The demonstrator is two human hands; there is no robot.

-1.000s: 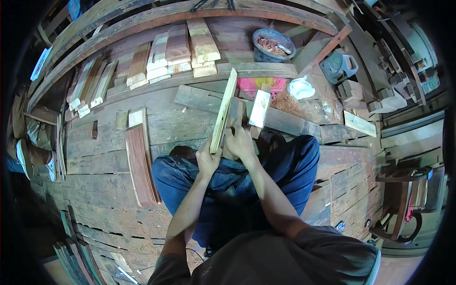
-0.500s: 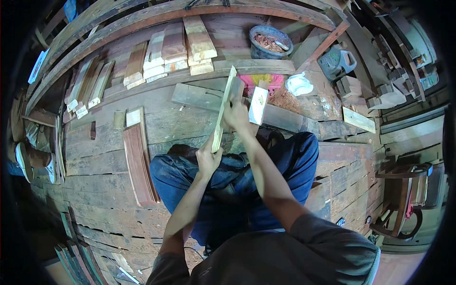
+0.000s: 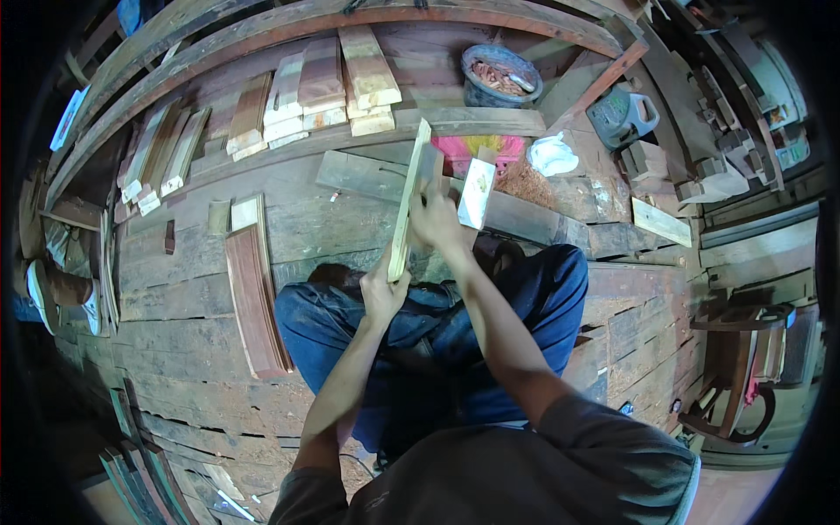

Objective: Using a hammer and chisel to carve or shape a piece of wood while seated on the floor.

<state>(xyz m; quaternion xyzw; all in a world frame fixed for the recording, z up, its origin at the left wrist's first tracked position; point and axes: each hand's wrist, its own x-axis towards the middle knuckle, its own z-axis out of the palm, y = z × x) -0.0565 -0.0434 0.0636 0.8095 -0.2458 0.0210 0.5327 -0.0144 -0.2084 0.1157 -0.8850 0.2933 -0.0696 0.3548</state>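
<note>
L hand (image 3: 383,294): pinches pale strip (image 3: 409,201), ahead
R hand (image 3: 439,224): beside strip; grip unclear
Progress: strip prob. mid-work; remainder unclear

The board (image 3: 408,199) in the left fingers (image 3: 381,285) is pale yellow; the stacked planks (image 3: 252,302) left of them are reddish brown. Ahead of the right fingers (image 3: 430,214), a pink sheet (image 3: 462,150) shows yellow patches, beside a white bag (image 3: 552,154). Behind both, the jeans (image 3: 534,319) are blue.
</note>
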